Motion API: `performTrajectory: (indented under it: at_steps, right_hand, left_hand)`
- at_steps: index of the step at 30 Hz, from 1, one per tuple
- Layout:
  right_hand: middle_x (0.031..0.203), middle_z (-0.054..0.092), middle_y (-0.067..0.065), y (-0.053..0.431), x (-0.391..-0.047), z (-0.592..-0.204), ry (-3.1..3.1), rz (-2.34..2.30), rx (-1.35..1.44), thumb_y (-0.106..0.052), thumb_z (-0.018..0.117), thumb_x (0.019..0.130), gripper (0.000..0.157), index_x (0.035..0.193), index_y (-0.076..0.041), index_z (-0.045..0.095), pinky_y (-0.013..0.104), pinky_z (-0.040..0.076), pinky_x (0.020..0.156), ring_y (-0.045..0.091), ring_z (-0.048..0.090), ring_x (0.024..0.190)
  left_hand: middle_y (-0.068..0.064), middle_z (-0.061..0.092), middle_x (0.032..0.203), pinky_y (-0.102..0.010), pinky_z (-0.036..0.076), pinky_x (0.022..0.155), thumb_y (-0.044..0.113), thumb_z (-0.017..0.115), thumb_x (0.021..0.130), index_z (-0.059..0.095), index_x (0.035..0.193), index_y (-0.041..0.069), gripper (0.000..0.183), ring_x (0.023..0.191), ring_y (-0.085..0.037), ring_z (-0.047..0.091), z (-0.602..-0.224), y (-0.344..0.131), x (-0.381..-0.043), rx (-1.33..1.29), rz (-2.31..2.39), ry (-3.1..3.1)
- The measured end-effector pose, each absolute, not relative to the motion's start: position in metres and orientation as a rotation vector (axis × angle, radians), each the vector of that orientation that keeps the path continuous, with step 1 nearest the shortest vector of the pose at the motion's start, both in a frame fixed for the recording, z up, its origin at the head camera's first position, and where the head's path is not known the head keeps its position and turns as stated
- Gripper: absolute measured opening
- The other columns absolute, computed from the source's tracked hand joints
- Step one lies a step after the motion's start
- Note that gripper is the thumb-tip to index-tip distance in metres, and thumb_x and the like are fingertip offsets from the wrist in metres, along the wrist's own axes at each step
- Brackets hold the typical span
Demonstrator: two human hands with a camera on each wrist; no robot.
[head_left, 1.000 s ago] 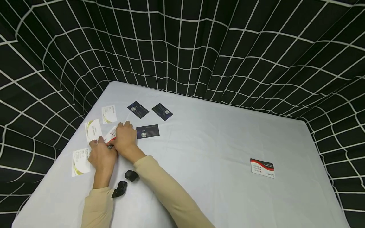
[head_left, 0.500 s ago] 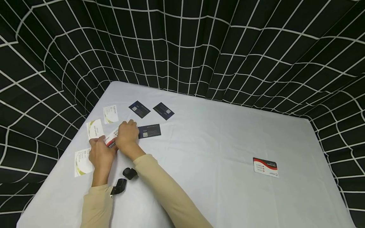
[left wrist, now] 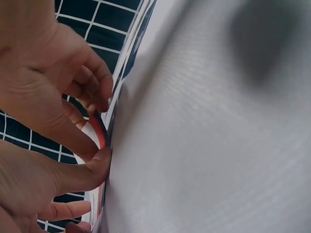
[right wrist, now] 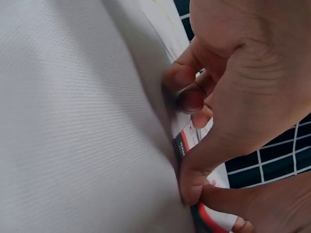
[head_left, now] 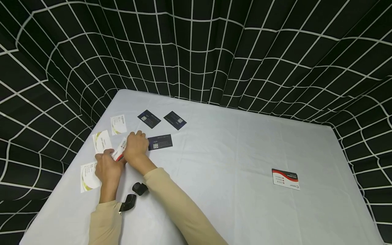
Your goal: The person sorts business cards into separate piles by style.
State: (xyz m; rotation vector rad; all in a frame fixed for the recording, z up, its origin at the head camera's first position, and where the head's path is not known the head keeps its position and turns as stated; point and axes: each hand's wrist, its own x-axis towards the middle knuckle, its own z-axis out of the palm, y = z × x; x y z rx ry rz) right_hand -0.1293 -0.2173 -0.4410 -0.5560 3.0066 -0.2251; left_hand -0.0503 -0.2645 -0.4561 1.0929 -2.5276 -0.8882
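Both hands meet at the left of the table over a white business card [head_left: 120, 148] with a red and black band. My left hand [head_left: 108, 168] pinches its left part, thumb at the near edge. My right hand [head_left: 136, 148] pinches its right part and hides much of it in the head view. The thumbs meet at the banded edge of the business card [left wrist: 99, 128] in the left wrist view. In the right wrist view, black-and-red parts of the business card [right wrist: 184, 141] show on either side of the thumbs, low over the cloth.
White-and-gold cards [head_left: 118, 124] lie left of and beyond the hands, one [head_left: 102, 141] right by the left fingers. Dark cards [head_left: 160, 142] lie right of and beyond the right hand. A red, black and white card pile [head_left: 286, 179] rests far right. A gridded black curtain [head_left: 190, 51] surrounds the white table.
The hands stay in nearly the same place. The card between them has turned slightly, showing its black band at half a second ago and less of it now.
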Motion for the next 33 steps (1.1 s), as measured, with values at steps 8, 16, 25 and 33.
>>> performTrajectory:
  at_steps: [8,16,25,33]
  right_hand:
    - [0.079,0.066,-0.006,-0.206,-0.126,-0.448,2.948,-0.525,-0.556,-0.041,0.077,0.065,0.034,0.086,-0.022,0.058,0.023,0.040,0.054,0.010,0.061,0.072]
    - [0.064,0.063,-0.010,-0.181,-0.138,-0.450,2.837,-0.922,-0.562,-0.040,0.080,0.062,0.028,0.076,-0.019,0.065,0.018,0.034,0.048,0.005,0.053,0.056]
    - [0.060,0.065,0.005,-0.143,-0.155,-0.450,2.208,-1.494,-0.346,-0.009,0.074,0.073,0.019,0.087,0.000,0.063,0.026,0.050,0.046,0.021,0.064,0.050]
    - [0.074,0.068,0.015,-0.101,-0.164,-0.421,1.979,-1.591,-0.210,-0.004,0.070,0.077,0.019,0.093,0.003,0.063,0.038,0.052,0.065,0.025,0.066,0.059]
  left_hand:
    - [-0.030,0.043,0.102,-0.058,0.033,0.074,0.021,0.077,0.065,0.050,0.105,-0.007,0.056,0.098,-0.047,0.041,-0.459,-0.262,-0.049,1.088,-0.854,-2.490]
    - [-0.022,0.060,0.085,-0.033,0.035,0.060,-0.001,0.074,0.069,0.055,0.097,-0.004,0.034,0.071,-0.026,0.052,-0.453,-0.265,-0.051,0.894,-1.025,-2.350]
    - [0.012,0.061,0.063,-0.013,0.042,0.048,0.010,0.073,0.075,0.063,0.105,0.000,0.033,0.051,0.002,0.053,-0.441,-0.264,-0.059,1.049,-1.674,-2.046]
    - [0.011,0.066,0.065,-0.015,0.049,0.054,0.018,0.071,0.077,0.059,0.105,-0.006,0.038,0.061,-0.003,0.063,-0.443,-0.249,-0.072,0.999,-2.033,-1.878]
